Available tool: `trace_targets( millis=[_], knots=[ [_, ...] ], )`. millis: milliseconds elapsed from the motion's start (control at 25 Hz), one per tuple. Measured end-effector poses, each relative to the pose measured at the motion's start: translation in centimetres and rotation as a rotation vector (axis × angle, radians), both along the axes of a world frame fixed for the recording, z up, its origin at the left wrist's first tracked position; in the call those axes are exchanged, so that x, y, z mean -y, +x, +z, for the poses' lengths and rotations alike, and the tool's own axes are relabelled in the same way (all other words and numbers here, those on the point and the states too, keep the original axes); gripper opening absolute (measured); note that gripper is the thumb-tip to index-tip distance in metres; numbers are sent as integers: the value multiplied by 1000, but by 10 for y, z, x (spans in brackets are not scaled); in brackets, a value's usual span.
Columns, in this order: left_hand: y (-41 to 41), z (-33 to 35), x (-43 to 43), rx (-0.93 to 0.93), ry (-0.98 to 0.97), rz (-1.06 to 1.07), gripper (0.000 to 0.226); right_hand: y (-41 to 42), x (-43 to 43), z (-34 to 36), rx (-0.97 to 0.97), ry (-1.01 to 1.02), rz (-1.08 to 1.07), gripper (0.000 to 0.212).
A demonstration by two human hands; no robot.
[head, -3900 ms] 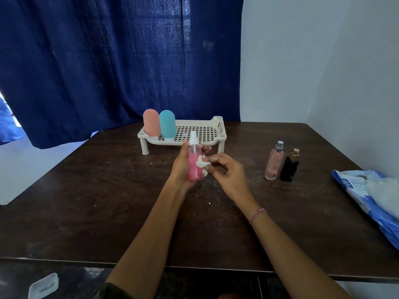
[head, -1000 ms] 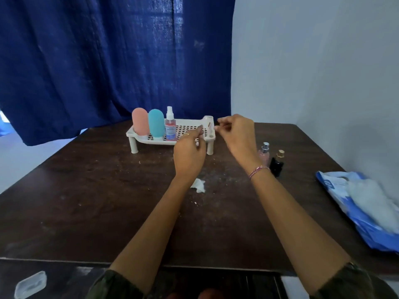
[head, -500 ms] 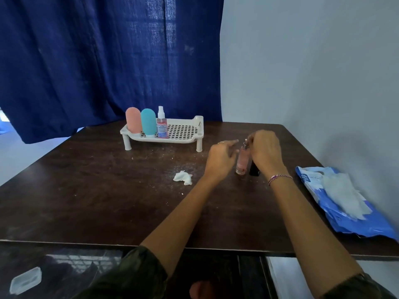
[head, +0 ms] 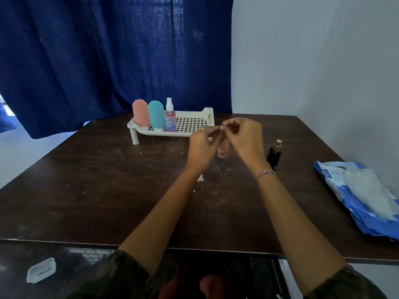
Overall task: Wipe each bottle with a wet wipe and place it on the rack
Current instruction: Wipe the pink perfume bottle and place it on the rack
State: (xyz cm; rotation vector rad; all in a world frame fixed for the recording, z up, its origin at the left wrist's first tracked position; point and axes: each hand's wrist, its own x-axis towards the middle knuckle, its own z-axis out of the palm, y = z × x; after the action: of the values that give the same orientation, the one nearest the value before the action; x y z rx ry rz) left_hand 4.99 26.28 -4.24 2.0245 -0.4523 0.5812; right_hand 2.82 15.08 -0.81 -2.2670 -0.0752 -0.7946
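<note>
Both my hands hold a pale pink perfume bottle just above the table, right of the rack. My right hand grips its top and my left hand curls round its left side, so only the lower body shows between them. A crumpled used wipe lies on the table, mostly hidden behind my left wrist. The black perfume bottle stands to the right of my right hand. On the white rack stand a pink bottle, a teal bottle and a small spray bottle.
A blue pack of wet wipes lies open at the table's right edge by the wall. The dark wooden table carries white crumbs. A blue curtain hangs behind the rack. A small clear plastic lid lies on the floor, lower left.
The spray bottle went onto the rack and the wipe was left on the table. My right hand took the pink perfume bottle from beside the black one and lifted it; my left hand joined it.
</note>
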Motion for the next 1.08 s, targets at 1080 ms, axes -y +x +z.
trace_targets(
  millis=[1080],
  knots=[
    [36,-24,-70,-260,-389,41,30,12,-25,-48,38,-79,377,25]
  ],
)
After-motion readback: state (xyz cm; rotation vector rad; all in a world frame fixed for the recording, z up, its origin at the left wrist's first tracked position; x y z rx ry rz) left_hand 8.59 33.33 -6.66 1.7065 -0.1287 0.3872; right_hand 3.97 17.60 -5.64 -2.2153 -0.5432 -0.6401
